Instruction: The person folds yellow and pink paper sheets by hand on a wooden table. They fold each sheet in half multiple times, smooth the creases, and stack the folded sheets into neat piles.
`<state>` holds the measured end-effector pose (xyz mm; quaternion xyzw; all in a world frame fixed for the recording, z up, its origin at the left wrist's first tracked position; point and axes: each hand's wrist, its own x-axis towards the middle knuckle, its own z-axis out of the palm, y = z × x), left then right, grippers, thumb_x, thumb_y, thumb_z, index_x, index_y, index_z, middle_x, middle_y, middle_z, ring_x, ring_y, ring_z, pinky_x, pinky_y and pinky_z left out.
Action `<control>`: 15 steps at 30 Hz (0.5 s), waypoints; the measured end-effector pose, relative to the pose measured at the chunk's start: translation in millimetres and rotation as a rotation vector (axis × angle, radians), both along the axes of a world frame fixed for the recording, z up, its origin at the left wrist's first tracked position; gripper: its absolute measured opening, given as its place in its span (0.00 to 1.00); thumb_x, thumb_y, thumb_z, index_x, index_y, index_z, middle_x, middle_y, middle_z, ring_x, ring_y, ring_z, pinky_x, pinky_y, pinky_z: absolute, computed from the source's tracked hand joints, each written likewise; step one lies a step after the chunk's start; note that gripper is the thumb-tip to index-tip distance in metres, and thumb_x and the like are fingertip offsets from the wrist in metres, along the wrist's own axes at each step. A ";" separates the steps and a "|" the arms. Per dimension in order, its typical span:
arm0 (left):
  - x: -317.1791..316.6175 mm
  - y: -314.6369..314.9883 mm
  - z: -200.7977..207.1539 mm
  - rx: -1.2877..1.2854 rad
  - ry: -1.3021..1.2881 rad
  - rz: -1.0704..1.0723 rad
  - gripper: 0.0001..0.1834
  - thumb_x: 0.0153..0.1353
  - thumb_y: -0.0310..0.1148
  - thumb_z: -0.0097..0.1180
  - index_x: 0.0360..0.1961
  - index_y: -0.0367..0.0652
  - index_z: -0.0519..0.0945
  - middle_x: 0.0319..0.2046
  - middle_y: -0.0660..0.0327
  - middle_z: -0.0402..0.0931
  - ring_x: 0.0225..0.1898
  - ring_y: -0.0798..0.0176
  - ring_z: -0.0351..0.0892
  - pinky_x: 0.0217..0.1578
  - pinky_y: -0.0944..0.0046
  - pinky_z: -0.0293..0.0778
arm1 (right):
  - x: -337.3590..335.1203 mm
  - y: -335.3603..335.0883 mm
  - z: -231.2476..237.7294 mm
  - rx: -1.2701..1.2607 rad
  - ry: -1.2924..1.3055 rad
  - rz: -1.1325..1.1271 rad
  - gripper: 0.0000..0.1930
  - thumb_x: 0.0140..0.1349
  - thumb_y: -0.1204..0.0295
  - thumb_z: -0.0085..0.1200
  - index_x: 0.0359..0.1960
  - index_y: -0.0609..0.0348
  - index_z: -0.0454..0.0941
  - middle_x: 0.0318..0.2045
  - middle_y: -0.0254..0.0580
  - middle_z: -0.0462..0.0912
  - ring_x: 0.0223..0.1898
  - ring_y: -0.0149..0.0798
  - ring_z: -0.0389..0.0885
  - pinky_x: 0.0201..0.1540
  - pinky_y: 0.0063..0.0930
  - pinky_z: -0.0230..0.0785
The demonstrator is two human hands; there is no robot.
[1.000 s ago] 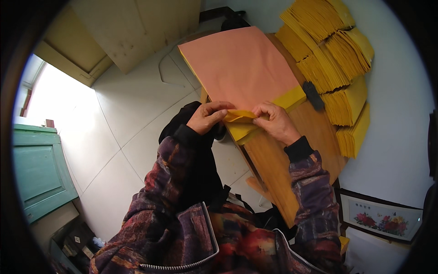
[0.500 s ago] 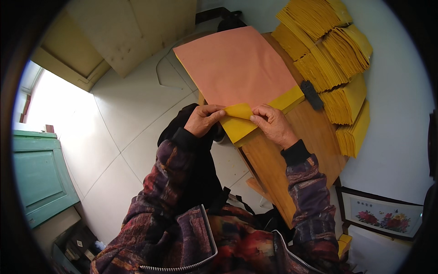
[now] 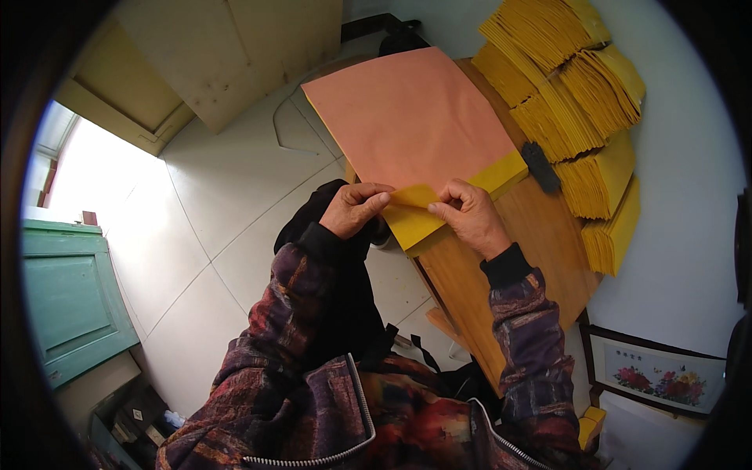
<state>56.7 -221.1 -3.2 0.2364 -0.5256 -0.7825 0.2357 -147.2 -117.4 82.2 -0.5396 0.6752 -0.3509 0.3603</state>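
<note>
A stack of yellow paper [image 3: 417, 227] with a large pink sheet [image 3: 407, 117] over most of its top lies on the wooden table [image 3: 517, 251]. Along the stack's near edge a yellow border shows. At the near left corner a yellow sheet [image 3: 413, 195] is lifted and curled. My left hand [image 3: 352, 210] pinches its left end between thumb and fingers. On its other end my right hand [image 3: 472, 219] is closed, thumb against the bent forefinger. A dark grey block-like object [image 3: 540, 167] lies just right of the stack.
Several folded yellow paper bundles [image 3: 583, 133] are piled against the wall at the right. A framed flower picture [image 3: 658, 372] leans at the lower right. Pale boards [image 3: 227, 55] stand at the far left, a green cabinet door [image 3: 74, 294] at the left.
The lifted yellow sheet's curl looks slightly flatter between my hands. Both hands keep their pinch in nearly the same place; the whole view has shifted slightly.
</note>
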 end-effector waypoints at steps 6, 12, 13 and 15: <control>-3.7 0.9 -3.4 -0.065 -0.017 0.027 0.17 0.67 0.37 0.53 0.45 0.31 0.80 0.34 0.62 0.80 0.37 0.71 0.75 0.41 0.70 0.72 | 0.8 -0.5 -3.4 -0.055 -0.151 -0.033 0.09 0.59 0.75 0.59 0.26 0.66 0.73 0.24 0.34 0.75 0.26 0.25 0.68 0.29 0.22 0.64; -2.6 0.2 -2.3 -0.066 -0.035 0.019 0.18 0.66 0.38 0.54 0.46 0.32 0.80 0.35 0.62 0.81 0.39 0.71 0.76 0.43 0.70 0.72 | -2.8 -3.6 -2.3 -0.025 -0.144 -0.050 0.08 0.60 0.74 0.58 0.27 0.64 0.74 0.20 0.29 0.72 0.26 0.21 0.67 0.29 0.19 0.64; -2.4 0.3 -1.6 -0.063 -0.027 0.014 0.17 0.66 0.37 0.55 0.46 0.32 0.80 0.36 0.62 0.81 0.39 0.71 0.76 0.43 0.70 0.72 | -2.6 -4.3 -1.9 -0.030 -0.142 -0.050 0.08 0.60 0.75 0.58 0.26 0.64 0.74 0.20 0.29 0.73 0.26 0.21 0.67 0.29 0.19 0.64; -2.0 0.5 -0.4 -0.046 -0.016 0.005 0.17 0.66 0.37 0.55 0.46 0.32 0.80 0.36 0.62 0.81 0.39 0.72 0.76 0.43 0.70 0.72 | -1.9 -5.7 -1.2 -0.023 -0.154 -0.051 0.08 0.59 0.75 0.59 0.26 0.64 0.73 0.21 0.29 0.73 0.25 0.21 0.67 0.28 0.19 0.64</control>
